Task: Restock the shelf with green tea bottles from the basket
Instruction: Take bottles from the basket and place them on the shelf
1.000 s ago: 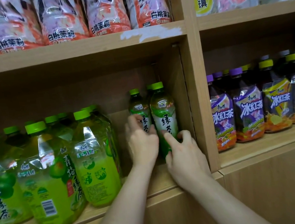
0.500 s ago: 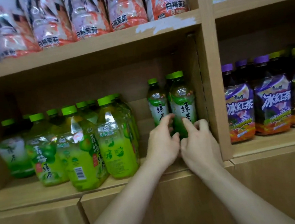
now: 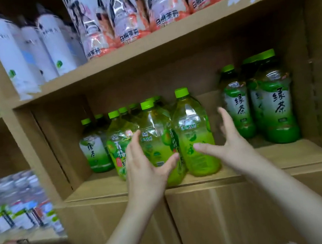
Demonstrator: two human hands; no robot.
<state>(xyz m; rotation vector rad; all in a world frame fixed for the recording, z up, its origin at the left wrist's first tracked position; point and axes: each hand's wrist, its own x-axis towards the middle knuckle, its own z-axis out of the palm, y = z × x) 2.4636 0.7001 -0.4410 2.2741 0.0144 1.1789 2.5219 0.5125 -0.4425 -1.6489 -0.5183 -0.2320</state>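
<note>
On the middle shelf (image 3: 280, 158): green tea bottles (image 3: 279, 108) stand upright at the right end, close to the side wall. A lone green tea bottle (image 3: 95, 149) stands at the left end, beside a cluster of yellow-green bottles (image 3: 192, 122).
Left hand (image 3: 147, 169): wide open, fingers spread, nothing held. It is raised in front of the yellow-green cluster, with the thumb lying across a front bottle's lower label. Contact cannot be confirmed.
Right hand (image 3: 231, 148): wide open, fingers pointing up, thumb reaching left across the rightmost yellow-green bottle. It holds nothing and sits in the gap between that cluster and the green tea bottles.
Hidden: rear bottles in both groups, where little more than caps show.
Cut off: pink-labelled bottles (image 3: 130, 15) on the shelf above, by the top edge; both forearms, by the bottom edge.
Hard to make out: white bottles (image 3: 33, 46) at upper left and blurred bottles (image 3: 15, 202) at lower left, labels unreadable.
</note>
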